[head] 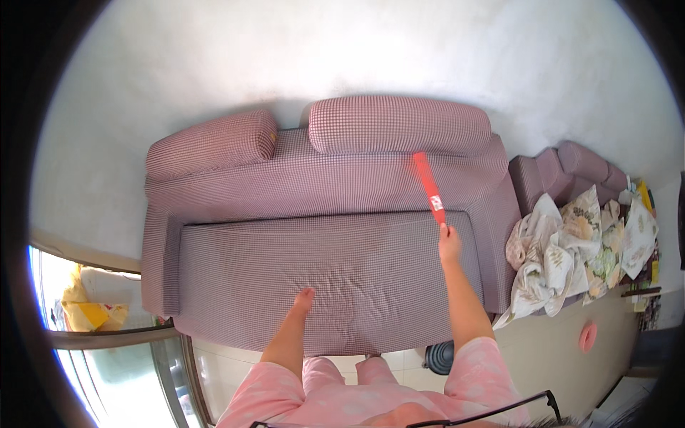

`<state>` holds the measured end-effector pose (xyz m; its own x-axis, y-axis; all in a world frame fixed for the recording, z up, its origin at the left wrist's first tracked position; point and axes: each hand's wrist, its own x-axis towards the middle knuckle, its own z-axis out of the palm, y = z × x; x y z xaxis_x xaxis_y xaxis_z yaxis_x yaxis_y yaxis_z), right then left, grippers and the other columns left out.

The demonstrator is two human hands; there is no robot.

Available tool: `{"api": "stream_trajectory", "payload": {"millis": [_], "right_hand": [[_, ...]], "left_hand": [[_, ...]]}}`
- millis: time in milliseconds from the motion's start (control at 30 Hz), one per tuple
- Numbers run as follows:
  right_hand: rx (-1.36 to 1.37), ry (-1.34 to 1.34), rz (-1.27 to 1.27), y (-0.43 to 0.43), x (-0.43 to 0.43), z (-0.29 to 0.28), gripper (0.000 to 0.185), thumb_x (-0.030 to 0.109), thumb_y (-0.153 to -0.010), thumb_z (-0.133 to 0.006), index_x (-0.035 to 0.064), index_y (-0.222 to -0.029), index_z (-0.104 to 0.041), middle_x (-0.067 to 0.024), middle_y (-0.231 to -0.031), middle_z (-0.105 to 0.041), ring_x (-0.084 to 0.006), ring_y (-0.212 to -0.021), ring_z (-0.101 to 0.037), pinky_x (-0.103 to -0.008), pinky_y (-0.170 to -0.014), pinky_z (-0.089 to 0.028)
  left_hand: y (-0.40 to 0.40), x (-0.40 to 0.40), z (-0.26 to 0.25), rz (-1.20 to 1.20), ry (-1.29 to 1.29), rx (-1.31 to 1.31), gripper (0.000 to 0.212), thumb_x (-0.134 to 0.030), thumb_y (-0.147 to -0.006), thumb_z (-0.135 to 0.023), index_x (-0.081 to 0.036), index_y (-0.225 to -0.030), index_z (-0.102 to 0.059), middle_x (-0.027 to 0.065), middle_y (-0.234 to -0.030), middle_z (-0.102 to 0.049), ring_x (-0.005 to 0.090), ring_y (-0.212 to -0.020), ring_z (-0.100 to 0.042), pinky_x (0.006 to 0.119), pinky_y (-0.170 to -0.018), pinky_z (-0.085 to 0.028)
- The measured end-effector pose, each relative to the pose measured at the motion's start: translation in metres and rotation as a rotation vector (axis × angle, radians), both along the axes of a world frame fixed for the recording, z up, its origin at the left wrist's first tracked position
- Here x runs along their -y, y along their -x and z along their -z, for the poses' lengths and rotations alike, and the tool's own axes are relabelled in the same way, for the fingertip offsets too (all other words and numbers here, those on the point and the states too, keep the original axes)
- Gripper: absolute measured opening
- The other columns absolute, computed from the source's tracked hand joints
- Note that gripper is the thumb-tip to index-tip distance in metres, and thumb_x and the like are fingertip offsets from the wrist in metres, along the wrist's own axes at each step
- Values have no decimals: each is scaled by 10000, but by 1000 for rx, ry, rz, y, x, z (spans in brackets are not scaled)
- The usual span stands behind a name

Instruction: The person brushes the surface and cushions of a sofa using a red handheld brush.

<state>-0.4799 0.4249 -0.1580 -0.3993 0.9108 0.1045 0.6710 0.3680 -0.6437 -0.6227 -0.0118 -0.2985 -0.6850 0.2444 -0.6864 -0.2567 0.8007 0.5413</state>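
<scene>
My right hand (449, 245) grips the lower end of a long, flat red tool (427, 179), possibly a brush, with a white label near its handle. Its far end reaches the base of the right bolster cushion (398, 123), over the backrest of a checked, fabric-covered sofa (316, 187). My left hand (305, 299) is over the front half of the seat (267, 257), close to wrinkles in its cover. The fingers of that hand are mostly hidden, and no object shows in it. Another bolster cushion (211, 143) rests on the backrest at the left.
To the right, crumpled floral fabric (551, 257) covers part of a second sofa (546, 171). A dark round object (441, 357) stands on the tiled floor by my legs. A pink ring (587, 337) lies farther right. A framed glass door (123, 374) is at lower left.
</scene>
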Motion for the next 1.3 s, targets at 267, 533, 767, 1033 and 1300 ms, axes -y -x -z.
{"api": "stream_trajectory", "payload": {"millis": [267, 533, 767, 1033, 1300], "right_hand": [[-413, 363, -104, 59, -32, -91, 322, 216, -860, -446, 48, -1133, -469, -105, -659, -559, -198, -552, -544, -330, -479, -415], [-260, 96, -229, 153, 29, -92, 470, 147, -847, -436, 115, -1299, -311, -225, -889, -587, -345, -759, -587, -400, -674, -456], [-256, 247, -768, 217, 134, -106, 462, 150, -849, -445, 113, -1292, -319, -210, -941, -589, -327, -793, -591, -375, -721, -452], [-474, 1037, -449, 328, 162, -106, 423, 137, -867, -405, 133, -1287, -355, -10, -510, -415, -76, -356, -373, -228, -297, -283], [-615, 1245, -276, 382, 159, -59, 437, 155, -875, -351, 94, -1303, -291, -16, -461, -391, -108, -300, -344, -252, -259, -249]], "left_hand": [[-7, -75, -78, -115, -119, -70, 401, -351, -832, -474, -48, -1087, -537, 120, -1082, -562, 244, -1023, -517, 340, -871, -400], [79, -106, -108, -103, -229, -178, 441, -300, -796, -520, -58, -1161, -462, 181, -1166, -465, 301, -1072, -452, 374, -913, -362], [220, -123, -161, 74, -50, -1001, 657, -226, -744, -581, -42, -1286, -259, 181, -1346, -203, 381, -1221, -207, 440, -1017, -210], [330, -150, -240, 297, 383, -855, 855, -275, -737, -607, -204, -1368, -35, 155, -1416, 9, 356, -1289, -91, 431, -1037, -169], [344, -153, -231, 423, 410, -843, 912, -253, -685, -656, -232, -1365, -49, 184, -1406, -10, 332, -1276, -178, 370, -1026, -229]]}}
